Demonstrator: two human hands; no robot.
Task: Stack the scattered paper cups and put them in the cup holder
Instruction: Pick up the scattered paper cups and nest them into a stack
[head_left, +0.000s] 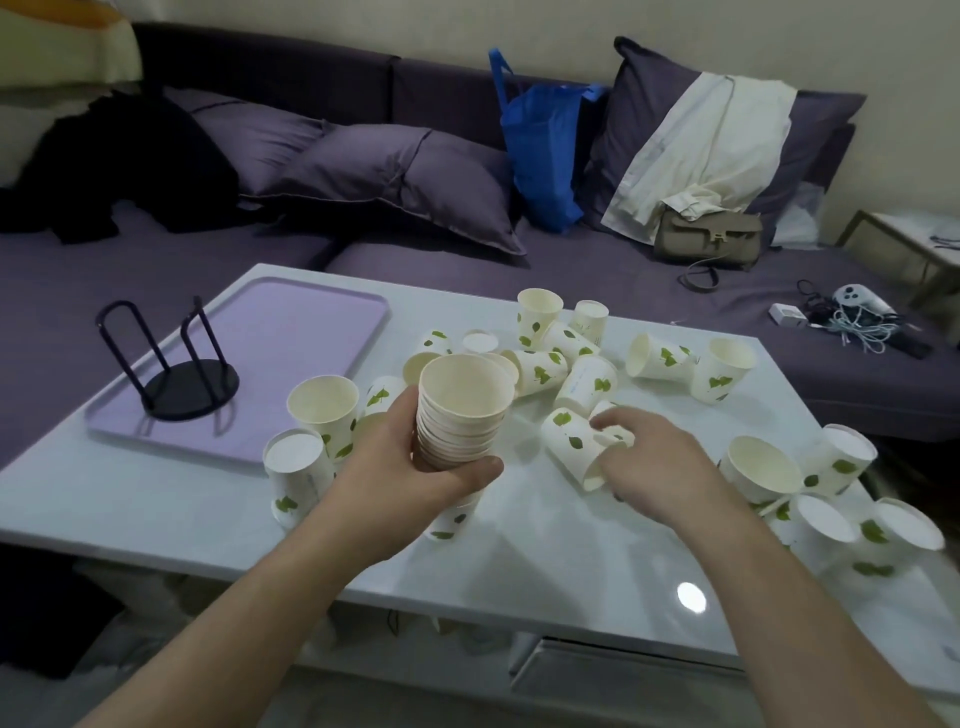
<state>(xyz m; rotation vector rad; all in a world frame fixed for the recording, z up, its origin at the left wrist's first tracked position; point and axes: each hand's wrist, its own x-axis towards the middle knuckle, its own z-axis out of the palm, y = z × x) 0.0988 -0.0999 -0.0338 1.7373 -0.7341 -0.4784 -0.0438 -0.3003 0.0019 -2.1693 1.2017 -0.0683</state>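
Holding the stack (462, 415) clamped in your left hand (410, 467), your right hand (654, 467) pinches a tipped cup (576, 447) at 3 o'clock of it. Squeezing could crush its rim; the tall stack may tilt. The cup holder (176, 364) waits at 10 o'clock on the surface (545, 561).

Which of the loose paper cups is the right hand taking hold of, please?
The cup lying on its side just right of the stack; the right hand grips its rim end, others lie untouched.
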